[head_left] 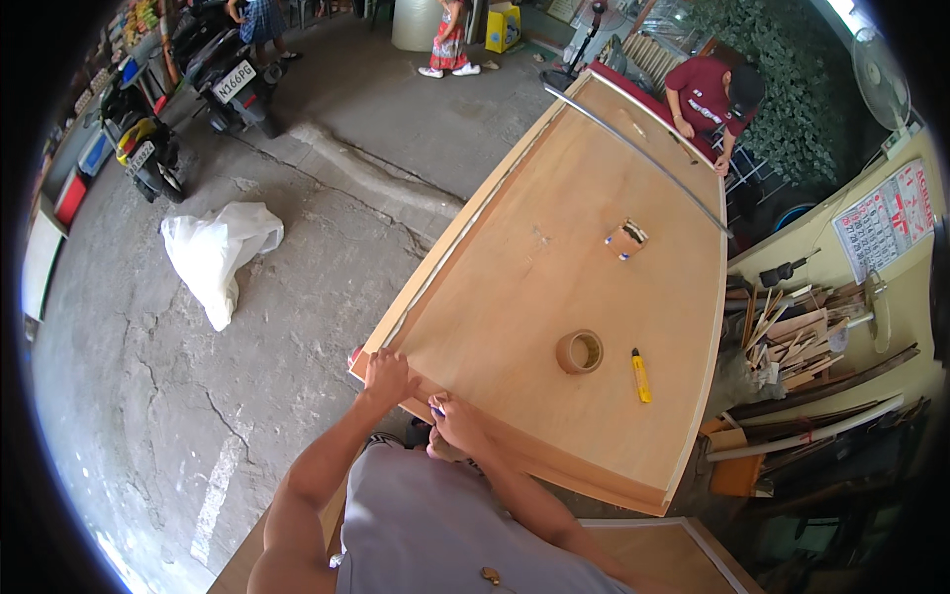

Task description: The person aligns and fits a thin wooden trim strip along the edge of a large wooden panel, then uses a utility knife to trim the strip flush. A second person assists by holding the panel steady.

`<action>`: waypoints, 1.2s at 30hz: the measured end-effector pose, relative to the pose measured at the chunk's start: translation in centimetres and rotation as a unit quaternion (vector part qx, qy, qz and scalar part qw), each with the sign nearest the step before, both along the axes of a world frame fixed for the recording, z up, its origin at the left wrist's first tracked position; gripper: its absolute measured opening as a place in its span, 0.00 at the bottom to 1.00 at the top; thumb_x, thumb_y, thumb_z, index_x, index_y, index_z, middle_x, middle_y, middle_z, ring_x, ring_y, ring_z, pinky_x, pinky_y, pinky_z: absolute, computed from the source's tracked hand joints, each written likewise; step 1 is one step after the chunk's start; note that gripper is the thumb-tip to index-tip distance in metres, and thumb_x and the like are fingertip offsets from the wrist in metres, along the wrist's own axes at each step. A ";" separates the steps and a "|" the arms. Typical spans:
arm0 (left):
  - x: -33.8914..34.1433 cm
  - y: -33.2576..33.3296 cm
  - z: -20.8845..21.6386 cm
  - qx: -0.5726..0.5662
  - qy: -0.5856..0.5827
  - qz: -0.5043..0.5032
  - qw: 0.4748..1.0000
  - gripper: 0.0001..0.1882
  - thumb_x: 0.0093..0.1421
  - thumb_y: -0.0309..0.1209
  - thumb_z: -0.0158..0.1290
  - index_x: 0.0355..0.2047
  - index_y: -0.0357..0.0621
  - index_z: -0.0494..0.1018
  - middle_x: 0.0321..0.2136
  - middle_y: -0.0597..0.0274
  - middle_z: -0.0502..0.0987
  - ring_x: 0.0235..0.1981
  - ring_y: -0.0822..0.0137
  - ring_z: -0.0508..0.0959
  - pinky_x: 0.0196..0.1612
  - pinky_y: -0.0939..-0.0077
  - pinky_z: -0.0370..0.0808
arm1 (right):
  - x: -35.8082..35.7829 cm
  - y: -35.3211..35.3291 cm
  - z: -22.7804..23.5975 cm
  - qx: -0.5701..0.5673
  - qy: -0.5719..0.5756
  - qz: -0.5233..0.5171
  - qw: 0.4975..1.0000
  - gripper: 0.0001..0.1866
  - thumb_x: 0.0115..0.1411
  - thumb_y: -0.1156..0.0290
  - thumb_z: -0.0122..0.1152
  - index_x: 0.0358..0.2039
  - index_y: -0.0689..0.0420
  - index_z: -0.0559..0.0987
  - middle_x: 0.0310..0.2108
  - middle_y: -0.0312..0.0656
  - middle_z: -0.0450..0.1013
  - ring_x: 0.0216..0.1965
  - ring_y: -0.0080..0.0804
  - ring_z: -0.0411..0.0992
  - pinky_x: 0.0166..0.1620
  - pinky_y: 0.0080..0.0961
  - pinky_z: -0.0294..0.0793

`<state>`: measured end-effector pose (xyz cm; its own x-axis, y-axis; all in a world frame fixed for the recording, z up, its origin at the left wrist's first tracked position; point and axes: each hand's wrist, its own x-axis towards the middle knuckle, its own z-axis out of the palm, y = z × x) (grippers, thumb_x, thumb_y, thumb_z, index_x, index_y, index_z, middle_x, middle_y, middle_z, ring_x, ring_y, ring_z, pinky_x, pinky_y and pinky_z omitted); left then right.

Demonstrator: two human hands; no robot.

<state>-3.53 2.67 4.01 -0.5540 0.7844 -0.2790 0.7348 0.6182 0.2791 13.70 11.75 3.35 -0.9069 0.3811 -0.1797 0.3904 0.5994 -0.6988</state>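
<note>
A large light-brown wooden panel [534,257] lies in front of me, with a brown tape strip [554,467] along its near edge. My left hand [388,376] is at the panel's near left corner, fingers bent and pressed on the strip. Just to its right, my right hand [457,424] is closed at the same edge. Something small and blue shows at its fingers, and a pale rounded thing is partly hidden under it. A brown tape roll [580,352] and a yellow utility knife [641,376] rest on the panel, right of my hands.
Farther along sits a small box-like container [626,239]. A grey strip [643,153] crosses the panel's far part. A co-worker in a maroon shirt [701,99] bends over the far right edge. Wood scraps [802,342] pile at right; a white plastic bag [220,252] and motorcycles [233,84] are left.
</note>
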 end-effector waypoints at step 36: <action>5.5 -2.3 -2.2 0.097 0.088 0.131 0.983 0.41 0.50 0.47 0.63 0.58 0.34 0.65 0.60 0.37 0.63 0.63 0.38 0.61 0.65 0.49 0.58 | 10.0 2.2 -1.0 0.199 -0.073 0.046 0.976 0.27 0.41 0.62 0.68 0.46 0.41 0.77 0.43 0.37 0.70 0.48 0.36 0.70 0.45 0.46 0.60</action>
<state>1.94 0.38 1.77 -0.7709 0.6366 -0.0204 0.6042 0.7410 0.2929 23.68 13.93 2.33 -0.9165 0.3647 -0.1643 0.3997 0.8493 -0.3449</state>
